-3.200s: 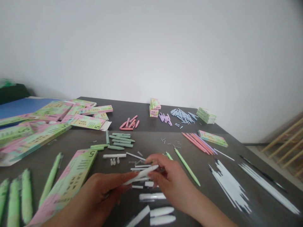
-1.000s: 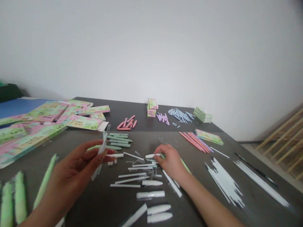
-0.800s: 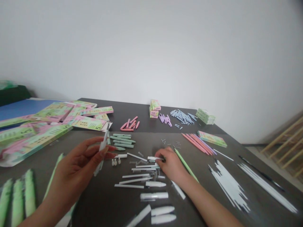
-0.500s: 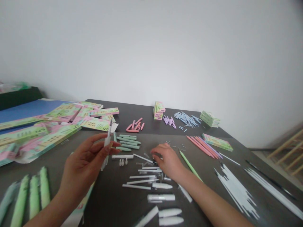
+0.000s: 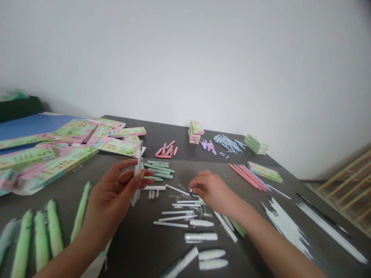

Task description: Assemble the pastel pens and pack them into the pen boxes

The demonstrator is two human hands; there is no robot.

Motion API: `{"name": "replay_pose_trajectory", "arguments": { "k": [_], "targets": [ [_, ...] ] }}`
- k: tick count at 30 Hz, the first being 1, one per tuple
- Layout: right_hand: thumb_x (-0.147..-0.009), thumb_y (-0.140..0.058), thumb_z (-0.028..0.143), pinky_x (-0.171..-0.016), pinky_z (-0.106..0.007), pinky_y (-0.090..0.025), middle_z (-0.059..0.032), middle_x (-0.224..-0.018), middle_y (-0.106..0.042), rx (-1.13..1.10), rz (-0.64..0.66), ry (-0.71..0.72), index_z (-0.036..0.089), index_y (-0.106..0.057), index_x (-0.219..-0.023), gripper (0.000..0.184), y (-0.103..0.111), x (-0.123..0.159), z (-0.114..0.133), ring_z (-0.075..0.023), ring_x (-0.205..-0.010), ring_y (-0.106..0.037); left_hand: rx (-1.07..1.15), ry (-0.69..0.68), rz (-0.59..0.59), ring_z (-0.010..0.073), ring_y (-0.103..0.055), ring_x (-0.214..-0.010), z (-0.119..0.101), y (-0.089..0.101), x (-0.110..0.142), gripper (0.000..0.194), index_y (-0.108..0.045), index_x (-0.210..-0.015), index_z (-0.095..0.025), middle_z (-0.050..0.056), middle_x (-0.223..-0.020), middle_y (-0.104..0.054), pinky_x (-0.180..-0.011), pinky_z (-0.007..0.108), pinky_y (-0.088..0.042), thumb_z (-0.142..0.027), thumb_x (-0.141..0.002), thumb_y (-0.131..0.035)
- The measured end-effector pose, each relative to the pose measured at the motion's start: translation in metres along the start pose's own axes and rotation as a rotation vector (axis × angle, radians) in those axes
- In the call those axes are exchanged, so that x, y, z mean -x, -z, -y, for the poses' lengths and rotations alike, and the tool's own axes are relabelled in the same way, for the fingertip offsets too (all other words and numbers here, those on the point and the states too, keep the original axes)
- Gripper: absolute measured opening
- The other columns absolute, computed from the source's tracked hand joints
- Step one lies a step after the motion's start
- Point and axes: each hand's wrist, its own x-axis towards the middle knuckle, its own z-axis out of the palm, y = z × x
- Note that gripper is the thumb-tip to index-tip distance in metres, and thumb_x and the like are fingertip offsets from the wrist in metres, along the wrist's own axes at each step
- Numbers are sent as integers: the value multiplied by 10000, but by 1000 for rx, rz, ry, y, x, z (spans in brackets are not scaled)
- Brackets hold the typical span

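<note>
My left hand (image 5: 116, 193) is closed, pinching an upright white pen barrel (image 5: 138, 172) between thumb and fingers. A thin dark tip with what looks like a spring sticks out of its top. My right hand (image 5: 211, 189) hovers low over the table with thumb and fingertips together; whatever they grip is too small or hidden. Below it are thin white pen tubes (image 5: 176, 218) and small clear pieces (image 5: 204, 211). White tapered pen parts (image 5: 213, 264) lie nearer me. Three little whitish tips (image 5: 153, 194) stand between the hands, by green pen parts (image 5: 159, 168).
Printed cartons (image 5: 72, 162) are heaped at the left, above light green pens (image 5: 26, 239). Farther back are pink parts (image 5: 166, 150), purple parts (image 5: 208, 146), blue parts (image 5: 228, 143) and stacked boxes (image 5: 195, 132). White refills (image 5: 286, 227) fan out at the right beside coral pens (image 5: 247, 177).
My left hand with the pen barrel sits slightly farther right in view. The view has shifted a little. My right hand stays over the small parts, and a green pen there is now mostly hidden.
</note>
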Motion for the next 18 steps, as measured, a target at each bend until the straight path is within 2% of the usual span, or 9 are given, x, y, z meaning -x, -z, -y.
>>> {"name": "replay_pose_trajectory", "arguments": {
  "k": [4,8,12,18],
  "targets": [
    [-806,-581,18,-685,-279,-413,-26,-775,-651,-69,20,-88,206,-712,-763,233,13,46,-8,-183,-787,-578,-21,-1,27,152,-727,-750,-1,-7,6,342,-544,-1047,-223,-5,-854,-776,-737,226,-555,-322,-774,-725],
    [-816,-593,49,-692,-293,-422,-20,-776,-642,-130,-19,-149,217,-700,-758,207,2,75,-20,-193,-797,-585,-126,21,79,169,-730,-775,1,-11,10,356,-541,-1052,-236,11,-849,-781,-755,246,-562,-400,-781,-704],
    [-792,-659,79,-735,-298,-428,-16,-792,-639,-178,-84,-200,205,-696,-766,133,-15,83,-24,-190,-821,-587,-209,63,178,203,-738,-763,8,-12,13,353,-570,-1028,-244,31,-863,-781,-737,271,-579,-438,-766,-705],
    [-781,-680,77,-781,-294,-422,-17,-816,-645,-179,-71,-166,200,-695,-771,125,-27,78,-19,-184,-847,-579,-272,93,293,206,-730,-732,20,-13,18,304,-623,-989,-246,35,-830,-771,-696,268,-597,-447,-773,-694]
  ]
}}
